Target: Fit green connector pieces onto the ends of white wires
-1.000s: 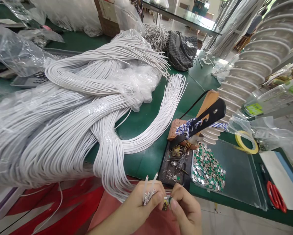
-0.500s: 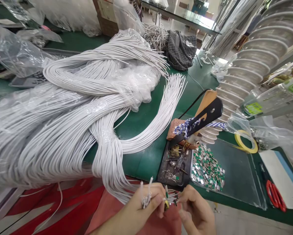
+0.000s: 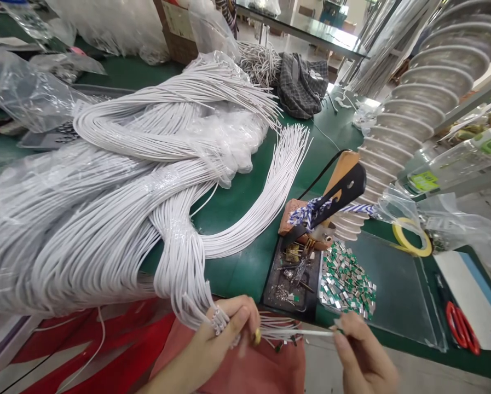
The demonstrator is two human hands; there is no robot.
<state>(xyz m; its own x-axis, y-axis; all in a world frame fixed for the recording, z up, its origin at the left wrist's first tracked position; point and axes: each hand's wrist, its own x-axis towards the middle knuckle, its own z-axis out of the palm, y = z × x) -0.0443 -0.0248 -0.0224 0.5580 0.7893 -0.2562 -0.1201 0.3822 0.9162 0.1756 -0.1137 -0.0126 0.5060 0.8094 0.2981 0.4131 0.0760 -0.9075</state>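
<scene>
Near, the left hand (image 3: 224, 342) pinches white wire ends (image 3: 218, 321) between its fingers, and the right hand (image 3: 364, 350) narrowly grips one wire (image 3: 311, 332). A hard tug could snag the long bundle (image 3: 183, 262) on the worktop (image 3: 241, 279) and scatter the far metal clips (image 3: 346, 279).

Bench (image 3: 239, 268) sundries
Plaid bag (image 3: 303, 86), 1 o'clock; ducting (image 3: 417, 115), 2 o'clock; tape roll (image 3: 412, 238), 3 o'clock; red-handled scissors (image 3: 457, 328), 4 o'clock.
</scene>
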